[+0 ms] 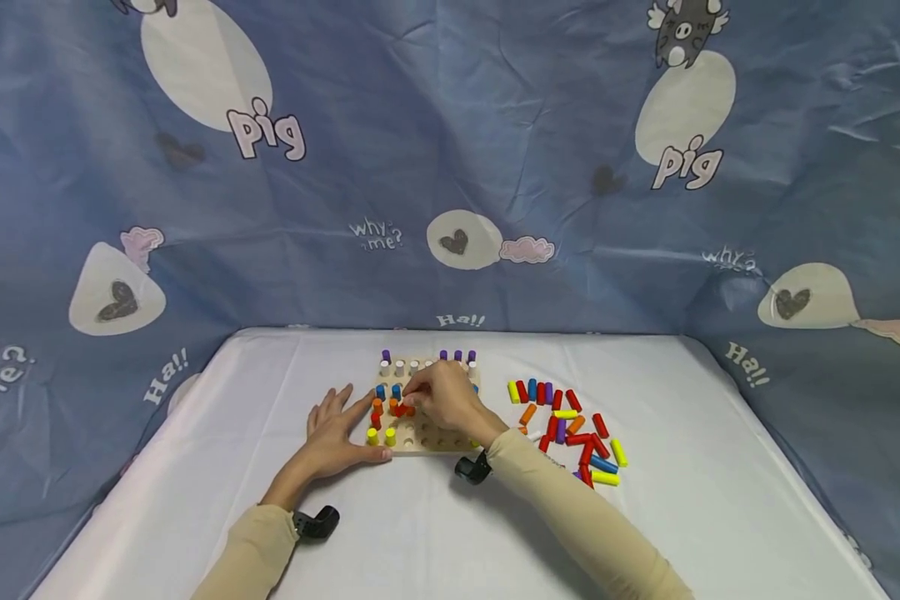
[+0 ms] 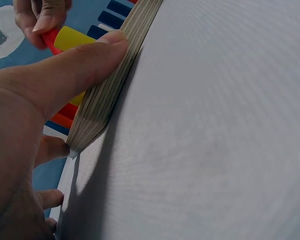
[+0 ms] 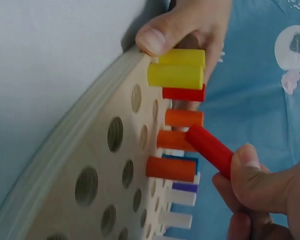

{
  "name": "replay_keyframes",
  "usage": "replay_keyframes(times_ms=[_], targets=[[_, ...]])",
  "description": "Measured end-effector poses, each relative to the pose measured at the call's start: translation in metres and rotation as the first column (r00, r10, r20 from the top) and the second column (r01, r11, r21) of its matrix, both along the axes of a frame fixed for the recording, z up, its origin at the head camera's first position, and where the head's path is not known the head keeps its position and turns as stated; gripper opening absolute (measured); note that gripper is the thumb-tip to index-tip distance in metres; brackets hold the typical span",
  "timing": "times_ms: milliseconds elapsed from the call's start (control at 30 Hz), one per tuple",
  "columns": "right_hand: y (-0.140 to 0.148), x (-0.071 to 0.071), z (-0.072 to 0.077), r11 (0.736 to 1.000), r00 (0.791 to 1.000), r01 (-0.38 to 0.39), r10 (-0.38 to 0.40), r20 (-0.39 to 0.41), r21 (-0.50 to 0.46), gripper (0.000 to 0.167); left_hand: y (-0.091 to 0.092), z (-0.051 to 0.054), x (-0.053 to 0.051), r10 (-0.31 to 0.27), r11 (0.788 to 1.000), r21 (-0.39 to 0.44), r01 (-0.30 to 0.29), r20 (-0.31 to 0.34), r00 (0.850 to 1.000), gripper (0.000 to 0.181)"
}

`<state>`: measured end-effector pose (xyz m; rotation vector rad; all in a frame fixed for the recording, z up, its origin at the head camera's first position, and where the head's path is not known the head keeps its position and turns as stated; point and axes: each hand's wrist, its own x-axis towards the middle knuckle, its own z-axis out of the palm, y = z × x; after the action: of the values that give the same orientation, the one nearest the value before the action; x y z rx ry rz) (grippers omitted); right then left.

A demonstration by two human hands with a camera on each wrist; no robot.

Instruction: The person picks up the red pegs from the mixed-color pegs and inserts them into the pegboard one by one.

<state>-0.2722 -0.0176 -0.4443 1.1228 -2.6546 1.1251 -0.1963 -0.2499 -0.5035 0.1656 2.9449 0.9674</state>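
Observation:
A wooden pegboard [image 1: 427, 447] holds upright purple, white, blue, orange, red and yellow pegs. My right hand [image 3: 265, 192] pinches a red peg [image 3: 211, 150] between thumb and fingers, tilted in the air beside the orange pegs [image 3: 171, 168] in the right wrist view. My left hand [image 1: 332, 442] lies spread at the board's left side, its thumb on the near edge by two yellow pegs [image 3: 175, 76]. In the left wrist view that thumb rests against the layered edge [image 2: 102, 95]. The right hand covers part of the board in the head view.
Loose pegs in red, yellow, blue, orange and purple lie scattered on the white-covered table [image 1: 390, 533], right of the board; a yellow peg [image 1: 618, 452] is at the pile's right side. A blue patterned curtain [image 1: 570, 275] hangs behind the table.

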Motion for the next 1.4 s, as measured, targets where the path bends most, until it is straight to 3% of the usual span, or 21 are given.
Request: replay_keyframes(times_ms=[333, 667, 867, 1000, 1400], targets=[[-0.013, 0.007, -0.007, 0.998, 0.999, -0.021, 0.018, 0.038, 0.066, 0.006, 0.0, -0.002, 0.0, 0.006, 1.0, 0.005, -0.006, -0.001, 1.0, 0.115], [-0.02, 0.012, -0.008, 0.981, 0.989, 0.012, 0.017, -0.149, 0.193, 0.007, 0.0, 0.0, -0.001, -0.001, 1.0, 0.006, 0.001, 0.008, 1.0, 0.114], [-0.024, 0.016, -0.009, 0.981, 0.975, -0.008, 0.051, -0.218, 0.193, 0.007, 0.0, -0.001, -0.002, 0.0, 1.0, 0.014, 0.0, 0.002, 1.0, 0.115], [-0.028, 0.02, -0.012, 0.982, 0.97, -0.029, 0.073, -0.231, 0.187, 0.005, 0.0, -0.002, -0.002, -0.002, 1.0, 0.011, 0.002, -0.003, 1.0, 0.114], [-0.035, 0.021, -0.013, 0.978, 0.974, 0.046, 0.002, -0.227, 0.204, 0.009, -0.001, -0.001, -0.001, -0.007, 1.0, 0.008, 0.007, 0.003, 1.0, 0.115]])
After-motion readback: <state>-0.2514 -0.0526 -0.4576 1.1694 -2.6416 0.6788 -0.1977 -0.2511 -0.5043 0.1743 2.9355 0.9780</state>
